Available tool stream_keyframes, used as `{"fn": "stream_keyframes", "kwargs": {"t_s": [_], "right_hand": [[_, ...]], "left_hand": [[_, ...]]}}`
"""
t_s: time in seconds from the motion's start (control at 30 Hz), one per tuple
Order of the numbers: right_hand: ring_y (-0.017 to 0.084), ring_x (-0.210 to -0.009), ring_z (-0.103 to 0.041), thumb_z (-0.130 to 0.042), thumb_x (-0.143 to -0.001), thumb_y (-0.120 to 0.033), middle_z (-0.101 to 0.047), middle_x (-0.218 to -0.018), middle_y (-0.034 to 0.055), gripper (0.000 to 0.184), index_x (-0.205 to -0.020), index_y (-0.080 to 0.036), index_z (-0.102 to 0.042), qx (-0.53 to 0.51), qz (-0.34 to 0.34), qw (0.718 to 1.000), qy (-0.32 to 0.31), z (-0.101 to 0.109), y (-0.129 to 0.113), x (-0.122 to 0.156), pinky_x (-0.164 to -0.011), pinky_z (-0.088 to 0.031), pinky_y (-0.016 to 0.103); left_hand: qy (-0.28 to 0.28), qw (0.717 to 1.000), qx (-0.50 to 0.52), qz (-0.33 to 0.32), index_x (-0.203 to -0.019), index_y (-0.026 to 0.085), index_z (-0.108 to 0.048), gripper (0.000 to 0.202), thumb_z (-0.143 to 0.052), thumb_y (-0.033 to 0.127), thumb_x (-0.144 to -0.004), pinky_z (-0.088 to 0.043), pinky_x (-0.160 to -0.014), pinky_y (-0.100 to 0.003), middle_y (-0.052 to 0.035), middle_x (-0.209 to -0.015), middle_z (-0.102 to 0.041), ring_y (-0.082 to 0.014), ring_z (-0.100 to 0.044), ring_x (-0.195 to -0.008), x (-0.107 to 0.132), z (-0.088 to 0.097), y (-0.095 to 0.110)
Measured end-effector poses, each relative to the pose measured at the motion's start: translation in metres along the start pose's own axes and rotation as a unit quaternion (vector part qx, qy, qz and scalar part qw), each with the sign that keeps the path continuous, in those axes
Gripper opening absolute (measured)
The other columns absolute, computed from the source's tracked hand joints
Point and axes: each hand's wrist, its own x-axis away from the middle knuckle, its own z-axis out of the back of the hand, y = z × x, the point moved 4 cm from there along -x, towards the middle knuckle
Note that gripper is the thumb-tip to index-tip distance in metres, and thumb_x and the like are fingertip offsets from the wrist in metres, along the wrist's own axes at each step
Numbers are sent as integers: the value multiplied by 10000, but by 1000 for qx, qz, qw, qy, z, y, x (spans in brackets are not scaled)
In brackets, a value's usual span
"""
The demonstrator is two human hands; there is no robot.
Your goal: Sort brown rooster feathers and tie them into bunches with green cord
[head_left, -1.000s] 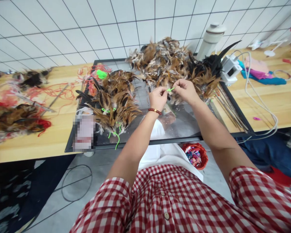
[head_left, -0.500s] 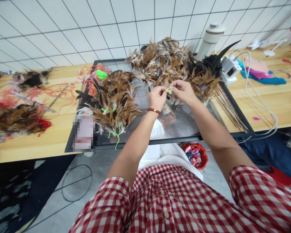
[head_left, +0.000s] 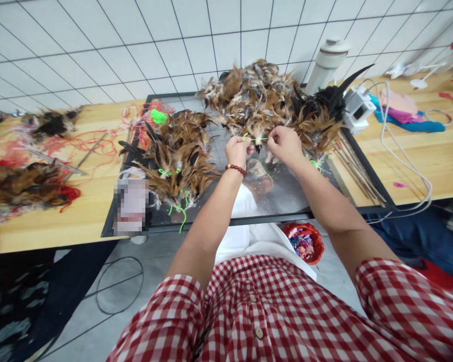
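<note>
A thin green string [head_left: 258, 139] is stretched between my two hands, across the base of a brown feather bundle. My left hand [head_left: 239, 151], below a red bead bracelet, pinches its left end. The other end is in the closed fingers of my right hand [head_left: 286, 146]. Just behind them lies a big heap of brown and cream feathers [head_left: 252, 95]. To the left, more brown feather bundles [head_left: 181, 156], some tied with green string, rest on the dark glass-like board [head_left: 219, 206].
A pale bottle [head_left: 326, 65] stands by the tiled wall, beside a white charger [head_left: 358, 108] with a cable. Thin sticks [head_left: 358, 171] lie at the board's right. Feathers with red string [head_left: 26, 186] cover the left table. Below the edge is a red basket [head_left: 305, 244] of scraps.
My hands have moved apart, the left one slightly left and the right one slightly right. The green string between them is now drawn out straight.
</note>
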Motion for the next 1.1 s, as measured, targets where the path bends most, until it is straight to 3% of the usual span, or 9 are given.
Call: {"fn": "stream_keyframes", "kwargs": {"t_s": [0.17,0.27,0.37,0.47,0.6,0.73,0.93,1.1], "right_hand": [[263,-766,-600,-624,-778,-192,-689,-785,86,61,-743,-240,-638,11,-27,1000,11,2,17,-5,-773,-482,409],[237,-768,-610,-615,-834,-271,-716,-828,76,105,-864,-223,-703,-67,2,998,14,3,9,-5,-781,-505,388],[230,-822,-632,-647,-864,-378,-743,-928,79,229,-1003,-219,-737,-141,33,989,-18,-4,-5,0,-814,-531,379],[210,-807,-620,-676,-865,-452,-730,-940,64,313,-1065,-219,-740,-184,25,982,-47,-10,-11,4,-806,-536,371],[170,-699,-561,-706,-844,-433,-696,-824,30,242,-927,-207,-730,-207,13,974,-86,-11,-14,6,-709,-496,337],[156,-658,-526,-712,-868,-467,-648,-720,14,280,-780,-205,-667,-219,38,969,-106,-5,-22,7,-663,-441,325],[165,-693,-542,-663,-938,-579,-652,-774,36,389,-792,-219,-652,-217,141,965,-46,5,-40,12,-697,-461,345],[136,-571,-458,-683,-899,-703,-519,-627,-20,509,-722,-241,-563,-324,58,944,-32,7,-30,6,-573,-387,314]], "left_hand": [[1,987,159,12,-747,217,-487,334,-513,79,-1050,-467,-595,-222,53,-740,-726,-47,-556,-601,-1,10,18],[7,984,174,46,-806,209,-486,276,-509,107,-1061,-487,-613,-205,49,-698,-692,-41,-580,-578,-3,13,19],[10,982,169,81,-822,209,-485,252,-517,127,-1058,-414,-547,-188,71,-640,-616,-30,-519,-490,-4,12,12],[-21,982,164,94,-783,208,-493,270,-541,114,-1032,-348,-510,-204,70,-624,-578,-38,-455,-453,-3,6,5],[-81,983,143,85,-751,202,-473,304,-523,107,-1035,-319,-493,-206,70,-604,-558,-42,-433,-446,2,-2,3],[-92,986,127,62,-765,202,-477,295,-529,88,-1032,-322,-480,-194,78,-597,-585,-38,-455,-434,5,-5,2],[-118,985,122,5,-762,186,-549,278,-715,-16,-856,-485,-596,-197,57,-675,-680,-54,-618,-548,0,-8,-7],[-122,980,139,-66,-779,199,-550,371,-867,25,-697,-539,-637,-207,67,-761,-723,-59,-662,-595,-9,-7,-11]]}}
